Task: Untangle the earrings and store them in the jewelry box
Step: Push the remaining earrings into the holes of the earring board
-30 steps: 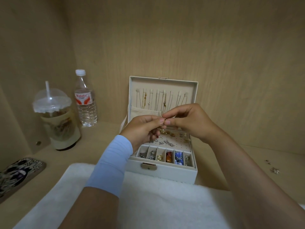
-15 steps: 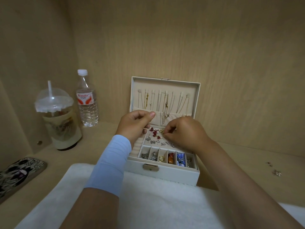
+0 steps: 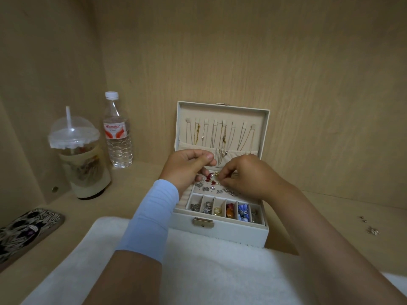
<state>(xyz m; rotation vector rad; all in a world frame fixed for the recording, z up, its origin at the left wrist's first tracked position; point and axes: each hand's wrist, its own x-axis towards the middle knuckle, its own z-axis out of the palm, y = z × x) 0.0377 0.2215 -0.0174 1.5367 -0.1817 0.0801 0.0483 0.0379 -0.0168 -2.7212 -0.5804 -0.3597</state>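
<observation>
A white jewelry box (image 3: pixel 233 233) stands open on the shelf, its lid upright with thin chains hanging inside. The beige stud panel holds several small silver and red earrings (image 3: pixel 209 183); the front compartments hold rings and coloured pieces. My left hand (image 3: pixel 187 167) hovers over the panel's back left, thumb and forefinger pinching a tiny silver piece. My right hand (image 3: pixel 246 177) is low over the panel, fingertips pinching a small gold earring (image 3: pixel 217 173) at the panel surface. My right hand hides the panel's right part.
A white fluffy towel (image 3: pixel 198 271) lies in front of the box. A lidded drink cup with a straw (image 3: pixel 81 159) and a water bottle (image 3: pixel 117 130) stand at the left. A patterned phone case (image 3: pixel 24 232) lies at far left. Loose small earrings (image 3: pixel 372 230) lie on the shelf at right.
Both hands came down from in front of the lid, where their fingertips met on an earring, and separated. The right hand has dropped to the stud panel; the left stays slightly above.
</observation>
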